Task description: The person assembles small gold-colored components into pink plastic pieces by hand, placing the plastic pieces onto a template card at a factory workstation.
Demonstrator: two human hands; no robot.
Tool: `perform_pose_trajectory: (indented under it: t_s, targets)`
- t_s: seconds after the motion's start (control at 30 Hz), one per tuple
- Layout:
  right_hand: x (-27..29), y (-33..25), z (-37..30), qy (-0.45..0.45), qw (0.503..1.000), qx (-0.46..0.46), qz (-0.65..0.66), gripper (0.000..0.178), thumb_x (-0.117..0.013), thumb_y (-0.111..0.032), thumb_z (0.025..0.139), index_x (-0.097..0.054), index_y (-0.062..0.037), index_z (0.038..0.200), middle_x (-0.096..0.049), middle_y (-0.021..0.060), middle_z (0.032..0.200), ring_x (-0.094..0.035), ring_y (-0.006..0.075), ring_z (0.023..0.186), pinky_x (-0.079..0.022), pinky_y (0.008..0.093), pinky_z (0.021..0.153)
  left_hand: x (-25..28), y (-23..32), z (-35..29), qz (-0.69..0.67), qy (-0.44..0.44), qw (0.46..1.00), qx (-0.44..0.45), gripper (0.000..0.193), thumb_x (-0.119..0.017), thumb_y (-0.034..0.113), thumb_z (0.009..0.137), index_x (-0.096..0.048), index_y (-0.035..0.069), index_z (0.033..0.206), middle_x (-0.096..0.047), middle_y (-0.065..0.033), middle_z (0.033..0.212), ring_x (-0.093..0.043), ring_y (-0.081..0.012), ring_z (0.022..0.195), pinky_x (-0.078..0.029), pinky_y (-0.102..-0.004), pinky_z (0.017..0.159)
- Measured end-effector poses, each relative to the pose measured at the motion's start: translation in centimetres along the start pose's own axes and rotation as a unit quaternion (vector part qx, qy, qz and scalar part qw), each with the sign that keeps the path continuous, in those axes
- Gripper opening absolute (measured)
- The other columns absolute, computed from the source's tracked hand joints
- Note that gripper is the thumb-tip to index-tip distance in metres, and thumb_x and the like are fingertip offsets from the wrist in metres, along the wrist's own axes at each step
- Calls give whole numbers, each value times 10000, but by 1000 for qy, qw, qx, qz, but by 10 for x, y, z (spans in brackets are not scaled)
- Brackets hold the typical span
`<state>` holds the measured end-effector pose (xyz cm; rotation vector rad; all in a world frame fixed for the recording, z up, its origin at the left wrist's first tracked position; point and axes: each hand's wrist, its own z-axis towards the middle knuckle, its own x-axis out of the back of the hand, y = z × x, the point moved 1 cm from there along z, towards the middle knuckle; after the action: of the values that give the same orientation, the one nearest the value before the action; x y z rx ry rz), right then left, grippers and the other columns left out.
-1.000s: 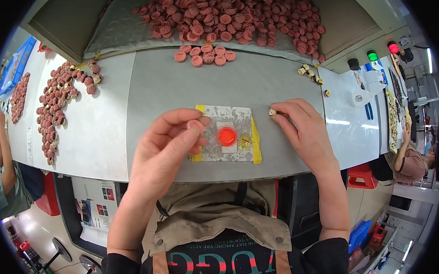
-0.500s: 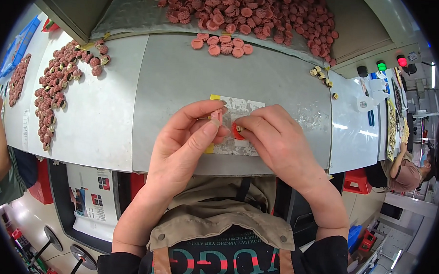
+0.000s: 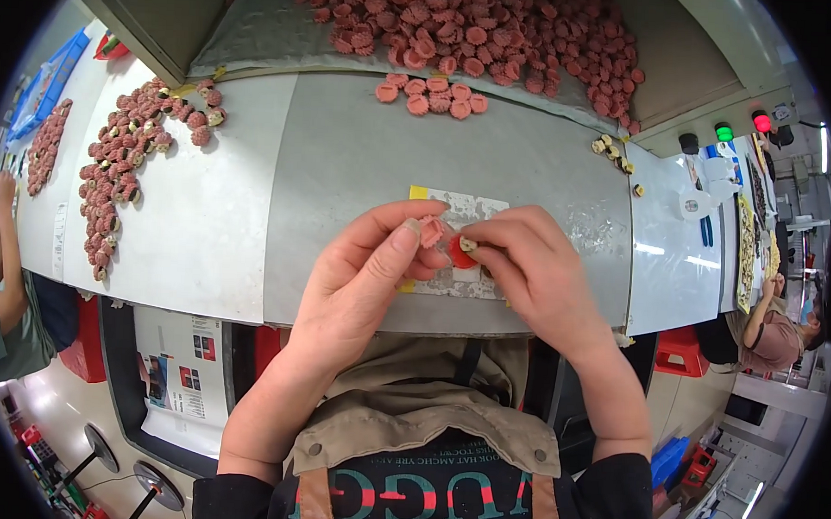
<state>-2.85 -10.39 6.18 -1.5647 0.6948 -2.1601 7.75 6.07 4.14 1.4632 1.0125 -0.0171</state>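
My left hand (image 3: 354,280) pinches a pink, ridged, hollow shell piece (image 3: 431,230) between thumb and fingers, its recess partly facing up. My right hand (image 3: 540,279) grips a small cream-and-dark piece (image 3: 469,245) at its fingertips, just right of the shell and apart from it. Under those fingertips sits a round red object (image 3: 458,254), partly covered; what it is I cannot make out. Below both hands lies a whitish, worn mat (image 3: 442,287) with yellow tape at its left corners.
A short row of pink shells (image 3: 438,103) lies ahead, below a large heap (image 3: 481,40) on a raised lined shelf. Joined pink-and-dark pieces (image 3: 113,167) spread at left. Several cream-and-dark pieces (image 3: 608,149) sit at right. Other people work at both sides.
The shell in my left hand has turned, showing more of its hollow. My right fingers have lifted the cream-and-dark piece slightly off the red object. The whole view has shifted a little.
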Motion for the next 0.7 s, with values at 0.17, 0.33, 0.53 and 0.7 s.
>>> perform_pose_trajectory:
  t_s: [0.17,0.33,0.53,0.7]
  targets:
    - [1,-17,0,71,975,-65,201,182,-644,-4,837,-616,-18,1016,-586,111,977,-592,220,858,-498,297,751,-5,2,0,12,1,1000,14,369,-478,239,1003,-493,2,1286,-604,-70,1110,-576,-107,943,-465,-268,869]
    - [-9,-19,11,88,986,27,136,189,-638,-9,852,-604,-16,1037,-586,107,991,-585,205,872,-492,291,753,-9,1,3,-2,16,1000,-2,299,-521,180,987,-545,4,1227,-601,-66,1111,-583,-119,990,-470,-269,898]
    - [-21,-17,0,116,961,-58,243,226,-667,-38,844,-600,-37,1059,-578,107,988,-580,234,878,-494,308,742,-13,-11,-1,143,35,973,-175,249,-575,41,936,-561,-25,1175,-601,-78,1102,-596,-134,990,-506,-266,853]
    - [-10,-22,-2,140,986,25,85,335,-751,-67,757,-611,-57,1062,-565,85,1030,-567,232,890,-487,292,737,-17,2,-1,78,4,996,-51,391,-590,26,917,-463,-3,1285,-600,-87,1053,-601,-136,976,-503,-268,848]
